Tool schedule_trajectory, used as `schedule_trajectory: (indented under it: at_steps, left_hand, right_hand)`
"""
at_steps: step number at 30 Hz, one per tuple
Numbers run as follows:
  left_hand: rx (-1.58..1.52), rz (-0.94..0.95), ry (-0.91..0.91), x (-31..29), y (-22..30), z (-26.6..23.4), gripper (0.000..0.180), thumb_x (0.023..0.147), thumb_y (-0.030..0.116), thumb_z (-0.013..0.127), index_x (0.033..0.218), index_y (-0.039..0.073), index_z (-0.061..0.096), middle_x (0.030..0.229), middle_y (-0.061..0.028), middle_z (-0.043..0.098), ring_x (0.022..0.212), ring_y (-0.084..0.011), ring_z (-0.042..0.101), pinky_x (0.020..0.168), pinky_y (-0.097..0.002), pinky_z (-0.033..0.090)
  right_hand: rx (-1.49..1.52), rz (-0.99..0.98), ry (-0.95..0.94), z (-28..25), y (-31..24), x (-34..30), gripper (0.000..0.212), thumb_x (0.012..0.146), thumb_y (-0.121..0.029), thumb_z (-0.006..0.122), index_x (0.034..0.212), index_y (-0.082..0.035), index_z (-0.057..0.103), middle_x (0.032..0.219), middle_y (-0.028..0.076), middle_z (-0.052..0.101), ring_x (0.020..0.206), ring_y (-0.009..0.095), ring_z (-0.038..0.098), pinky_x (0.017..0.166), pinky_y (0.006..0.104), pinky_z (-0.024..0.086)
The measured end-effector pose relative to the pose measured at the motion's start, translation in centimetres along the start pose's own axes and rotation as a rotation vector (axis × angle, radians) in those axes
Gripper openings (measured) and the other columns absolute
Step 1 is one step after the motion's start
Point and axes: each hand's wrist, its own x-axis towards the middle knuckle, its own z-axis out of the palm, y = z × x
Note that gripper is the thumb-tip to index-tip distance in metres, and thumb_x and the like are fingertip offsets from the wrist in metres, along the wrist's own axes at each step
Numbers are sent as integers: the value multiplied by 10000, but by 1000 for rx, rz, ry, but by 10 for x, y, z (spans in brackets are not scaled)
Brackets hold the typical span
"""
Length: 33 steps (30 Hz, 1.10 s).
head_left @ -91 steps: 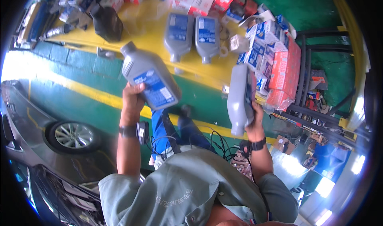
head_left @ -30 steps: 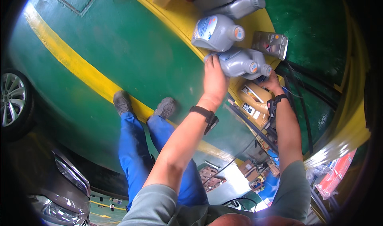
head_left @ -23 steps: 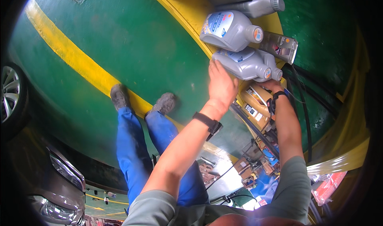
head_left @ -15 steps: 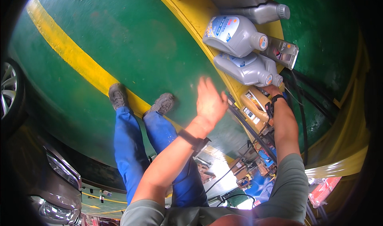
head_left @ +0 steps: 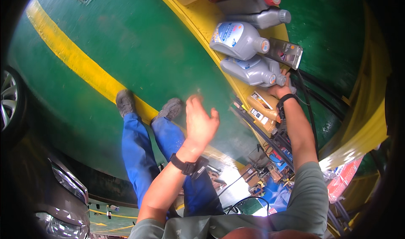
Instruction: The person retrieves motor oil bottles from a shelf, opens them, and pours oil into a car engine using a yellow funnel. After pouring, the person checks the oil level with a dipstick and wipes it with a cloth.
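My right hand (head_left: 278, 89) reaches among the bottles on the right, its fingers and thumb around the neck of a small grey plastic bottle (head_left: 274, 66). Part of this hand is hidden behind that bottle. Two more grey bottles, a smaller one (head_left: 244, 68) and a larger one (head_left: 236, 42) with a blue and white label, lie beside it. Just below the hand lie gold-coloured bottles (head_left: 262, 106). My left hand (head_left: 201, 123) hangs over the green floor in front of my legs, fingers loosely apart, holding nothing. Each wrist wears a black band.
The bottles rest on a yellow ledge (head_left: 185, 17), with a dark can (head_left: 284, 53) and a red-capped bottle (head_left: 253, 4) among them. Dark hoses (head_left: 327, 96) run at the right. A parked car (head_left: 63, 196) stands at the left, beyond a yellow floor line (head_left: 71, 57).
My right hand has moved up among the bottles, and more of its fingers shows. My left hand has drawn left and down, away from the ledge. The view has shifted slightly.
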Motion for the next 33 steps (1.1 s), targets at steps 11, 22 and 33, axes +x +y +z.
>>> schedule_trajectory:
  at_steps: [11, 22, 33]
  left_hand:
    - [95, -115, 13, -24, -8, -81, 458, 821, 80, 699, 1209, -91, 526, 1249, -293, 537, 1189, -453, 540, 1050, -475, 457]
    - [172, -87, 10, -68, 33, -165, 429, 841, 117, 718, 1194, -68, 559, 1176, -259, 577, 1119, -414, 583, 1000, -450, 485]
    - [293, 61, -45, -94, 139, -276, 372, 835, 122, 714, 1145, -31, 577, 1109, -222, 595, 1032, -379, 608, 938, -447, 505]
  right_hand:
    - [12, -77, -64, -45, -30, -72, 833, 762, -440, 739, 1490, -111, 504, 1538, 127, 482, 1461, 322, 398, 1173, 566, 283]
    - [615, -27, 238, -100, -17, -237, 599, 904, -370, 648, 1385, -27, 548, 1378, 201, 579, 1297, 367, 533, 1082, 566, 412]
    - [1648, 531, 1044, -202, 137, -407, 484, 900, -227, 776, 1227, 8, 508, 1011, 180, 688, 820, 303, 706, 713, 403, 568]
